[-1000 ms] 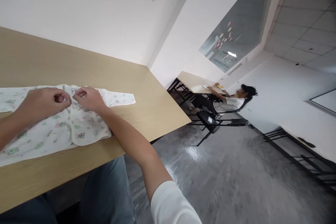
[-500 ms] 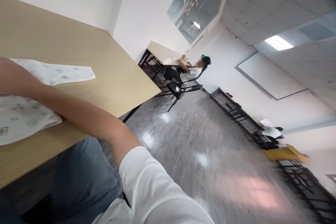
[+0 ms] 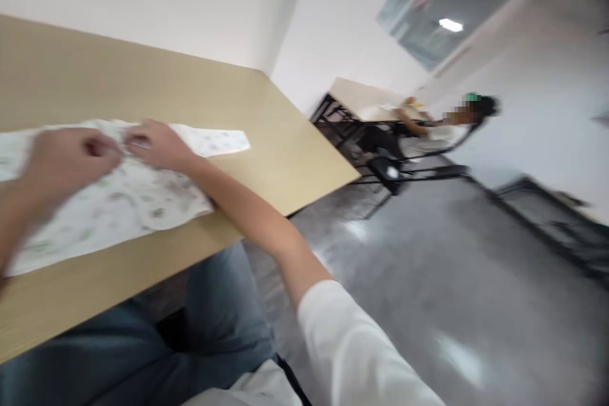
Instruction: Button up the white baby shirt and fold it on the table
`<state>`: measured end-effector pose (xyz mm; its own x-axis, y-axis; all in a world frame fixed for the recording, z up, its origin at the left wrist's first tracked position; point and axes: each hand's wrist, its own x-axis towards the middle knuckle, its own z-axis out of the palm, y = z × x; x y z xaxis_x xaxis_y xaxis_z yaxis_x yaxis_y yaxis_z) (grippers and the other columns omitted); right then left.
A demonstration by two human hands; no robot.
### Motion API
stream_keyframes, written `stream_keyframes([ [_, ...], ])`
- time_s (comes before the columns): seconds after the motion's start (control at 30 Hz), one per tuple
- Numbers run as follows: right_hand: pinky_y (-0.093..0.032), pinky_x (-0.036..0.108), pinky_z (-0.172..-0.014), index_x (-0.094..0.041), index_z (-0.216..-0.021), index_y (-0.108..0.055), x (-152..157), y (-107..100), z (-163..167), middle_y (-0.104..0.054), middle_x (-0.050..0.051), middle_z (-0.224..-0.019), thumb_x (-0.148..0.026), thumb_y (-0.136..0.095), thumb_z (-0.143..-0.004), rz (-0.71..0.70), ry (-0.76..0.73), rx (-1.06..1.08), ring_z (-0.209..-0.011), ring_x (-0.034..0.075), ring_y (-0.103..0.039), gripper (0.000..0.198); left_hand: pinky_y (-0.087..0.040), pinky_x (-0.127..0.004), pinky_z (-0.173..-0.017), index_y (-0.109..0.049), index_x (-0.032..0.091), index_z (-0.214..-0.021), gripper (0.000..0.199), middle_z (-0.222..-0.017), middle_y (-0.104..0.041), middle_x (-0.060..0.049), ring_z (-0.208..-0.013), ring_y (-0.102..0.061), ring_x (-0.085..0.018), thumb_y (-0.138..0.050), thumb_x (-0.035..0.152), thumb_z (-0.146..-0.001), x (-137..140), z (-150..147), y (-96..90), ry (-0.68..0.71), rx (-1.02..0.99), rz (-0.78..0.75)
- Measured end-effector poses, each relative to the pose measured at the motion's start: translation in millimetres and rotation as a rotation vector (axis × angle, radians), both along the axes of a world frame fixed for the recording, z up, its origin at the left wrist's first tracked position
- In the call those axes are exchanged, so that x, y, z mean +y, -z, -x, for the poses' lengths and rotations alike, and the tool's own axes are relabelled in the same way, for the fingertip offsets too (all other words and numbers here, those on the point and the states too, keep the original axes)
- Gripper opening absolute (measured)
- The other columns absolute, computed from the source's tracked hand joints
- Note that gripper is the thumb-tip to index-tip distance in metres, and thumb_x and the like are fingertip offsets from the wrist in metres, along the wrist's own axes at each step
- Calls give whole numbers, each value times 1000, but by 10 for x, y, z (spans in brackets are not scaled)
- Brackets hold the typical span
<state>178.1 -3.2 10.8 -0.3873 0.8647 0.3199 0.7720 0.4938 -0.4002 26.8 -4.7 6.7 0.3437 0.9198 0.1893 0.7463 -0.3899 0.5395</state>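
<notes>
1. In the head view, pinching the upper middle of a white printed garment (image 3: 157, 203) with the left hand (image 3: 71, 155), thumb and fingers curling closed on the cloth.
2. Pinching just beside that spot with the right hand (image 3: 157, 143), fingers likewise closing on the cloth; blurring too much to tell the exact edge in the grip.
3. Lying flat on the tabletop (image 3: 290, 146), directly under both hands, and spreading from the fingers toward the near edge.
4. Stretching out past the right hand with one sleeve (image 3: 223, 141), and past the left hand with the opposite sleeve (image 3: 12, 152).
5. Showing, beyond the tabletop, another person (image 3: 448, 135) seated at a second table (image 3: 364, 98), near a black chair (image 3: 384, 172).
</notes>
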Motion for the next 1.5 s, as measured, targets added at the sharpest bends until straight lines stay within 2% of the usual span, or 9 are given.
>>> stream_keyframes([
  [0.1,-45,28,-84,-15,-93,-76,-30,93,-96,-71,1,-88,-16,-61,-92,-59,-18,97,-89,15,-61,15,-41,-24,-75,-71,15,-82,26,-76,-67,1,-73,-56,-13,-56,33,-71,-61,318,-46,-39,24,-112],
  [0.3,-45,29,-83,-21,-95,-78,-11,306,-146,-66,4,-91,-18,-64,-88,-78,7,237,-85,17,-59,16,-40,-28,-68,-67,20,-72,15,-71,-66,-1,-67,-56,-16,-58,31,-73,76,239,64,19,3,-167],
  [0.47,-45,34,-85,-23,-98,-79,-110,345,-159,-58,6,-88,-19,-59,-92,-149,-3,168,-88,20,-55,22,-40,-30,-69,-66,20,-72,12,-68,-64,0,-67,-55,-16,-60,30,-73,70,247,78,24,-23,-145],
  [0.63,-47,38,-92,-20,-117,-73,-192,308,-227,-64,8,-99,-22,-59,-92,-152,-56,150,-98,22,-58,29,-43,-35,-78,-63,21,-76,11,-77,-64,-2,-80,-57,-21,-60,31,-79,34,286,51,22,35,-133],
  [0.73,-47,39,-97,-16,-122,-70,-204,293,-277,-67,9,-108,-21,-61,-91,-144,-73,163,-105,23,-59,32,-43,-44,-90,-65,22,-92,19,-96,-65,-7,-99,-56,-28,-55,38,-89,-7,357,64,57,127,-185],
  [0.9,-47,38,-95,-19,-105,-72,-202,286,-334,-70,7,-105,-21,-61,-89,-155,-112,182,-102,22,-61,19,-39,-51,-102,-65,23,-110,27,-116,-61,-9,-113,-53,-30,-52,41,-94,-75,453,63,142,135,-220],
  [1.13,-47,30,-79,-21,-83,-67,-301,176,-304,-68,3,-88,-17,-61,-85,-134,-182,278,-83,17,-61,7,-43,-42,-94,-73,24,-83,16,-90,-70,-2,-94,-58,-23,-61,34,-87,-148,442,-44,244,13,-201],
  [1.3,-47,29,-78,-20,-81,-69,-353,149,-279,-67,2,-86,-17,-64,-82,-88,-238,263,-81,15,-61,6,-45,-36,-82,-75,25,-83,11,-86,-71,-1,-88,-60,-21,-67,31,-83,-160,439,-16,262,-61,-124],
  [1.5,-46,28,-75,-20,-78,-70,-342,178,-282,-66,1,-83,-17,-65,-80,-49,-199,256,-78,14,-60,6,-46,-35,-80,-74,25,-82,8,-85,-71,-1,-88,-61,-20,-68,30,-83,-153,422,28,263,-122,-62],
])
